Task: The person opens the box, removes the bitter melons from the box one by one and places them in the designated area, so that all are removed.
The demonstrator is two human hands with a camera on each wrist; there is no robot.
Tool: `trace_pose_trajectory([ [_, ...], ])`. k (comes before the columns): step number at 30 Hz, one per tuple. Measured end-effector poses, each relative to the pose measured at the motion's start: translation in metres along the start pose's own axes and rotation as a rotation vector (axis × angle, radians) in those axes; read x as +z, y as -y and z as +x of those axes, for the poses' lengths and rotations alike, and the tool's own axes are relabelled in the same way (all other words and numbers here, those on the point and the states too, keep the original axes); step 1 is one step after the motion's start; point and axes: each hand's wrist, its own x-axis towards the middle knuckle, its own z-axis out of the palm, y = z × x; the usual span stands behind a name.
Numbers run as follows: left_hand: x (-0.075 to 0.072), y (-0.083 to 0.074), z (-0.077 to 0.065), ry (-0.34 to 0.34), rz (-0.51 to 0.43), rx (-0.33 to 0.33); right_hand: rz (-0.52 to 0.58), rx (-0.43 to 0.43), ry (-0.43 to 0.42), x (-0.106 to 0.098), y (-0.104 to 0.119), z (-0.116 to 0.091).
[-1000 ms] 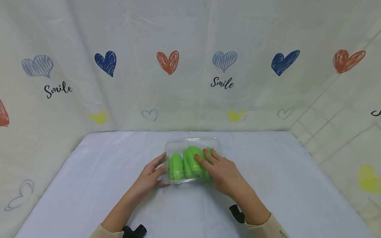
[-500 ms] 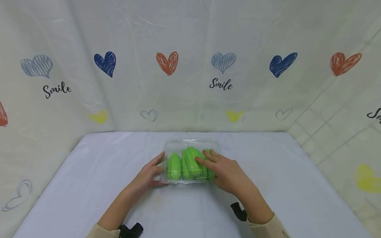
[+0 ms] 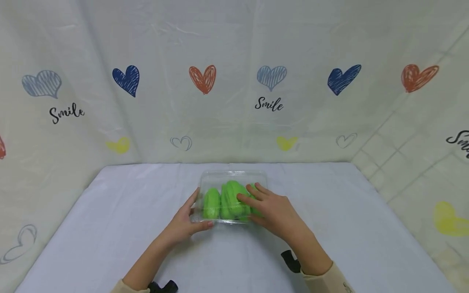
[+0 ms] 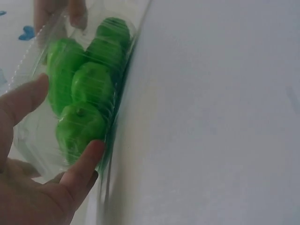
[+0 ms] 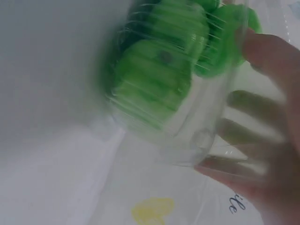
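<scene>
A clear plastic clamshell box (image 3: 216,176) lies on the table, with several green elongated vegetables (image 3: 211,203) inside; their exact kind is unclear. My left hand (image 3: 182,221) holds the box's left end, thumb along the near edge and fingers at the left side. The left wrist view shows the thumb and another finger spread on the plastic around the rounded ends of the green vegetables (image 4: 79,126). Over the right part of the box, my right hand (image 3: 276,213) rests with spread, fairly straight fingers. In the right wrist view one fingertip touches the box (image 5: 201,140); other fingers appear behind clear plastic.
A white cloth covers the table (image 3: 146,191). Behind it stands a pale curtain (image 3: 234,134) printed with hearts and words. Black straps or mounts show at both wrists, near the beige sleeves (image 3: 326,278).
The left thumb has come up onto the near edge of the box. The right hand stays over the right part. The whole scene has shifted slightly left in the head view.
</scene>
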Motion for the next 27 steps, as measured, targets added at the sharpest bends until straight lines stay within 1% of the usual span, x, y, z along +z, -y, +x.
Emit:
trace_pose_trajectory([
  [4,-0.001,0.003,0.001,-0.002,-0.017,0.002,0.01,-0.039,-0.037,-0.004,0.002,0.002],
  [7,-0.003,0.005,0.001,0.02,-0.026,-0.003,0.046,-0.035,-0.031,-0.009,0.001,0.003],
  [9,-0.004,0.005,0.002,0.035,-0.048,-0.005,0.092,-0.025,-0.029,-0.013,-0.002,0.003],
  [13,-0.008,0.0,0.002,0.052,-0.101,-0.001,0.241,-0.025,-0.1,-0.019,-0.012,0.001],
  [16,-0.006,-0.004,0.002,0.059,-0.138,-0.006,0.299,-0.022,-0.137,-0.019,-0.018,0.0],
  [19,-0.004,-0.003,0.002,0.066,-0.17,-0.027,0.283,0.002,-0.122,-0.015,-0.017,0.0],
  [21,-0.005,-0.001,0.002,0.084,-0.214,-0.054,0.273,0.026,-0.113,-0.016,-0.016,0.001],
  [25,-0.009,0.002,0.005,0.117,-0.295,-0.096,0.248,0.069,-0.124,-0.017,-0.016,0.0],
  [27,-0.01,0.003,0.007,0.132,-0.327,-0.102,0.235,0.083,-0.129,-0.018,-0.017,-0.001],
])
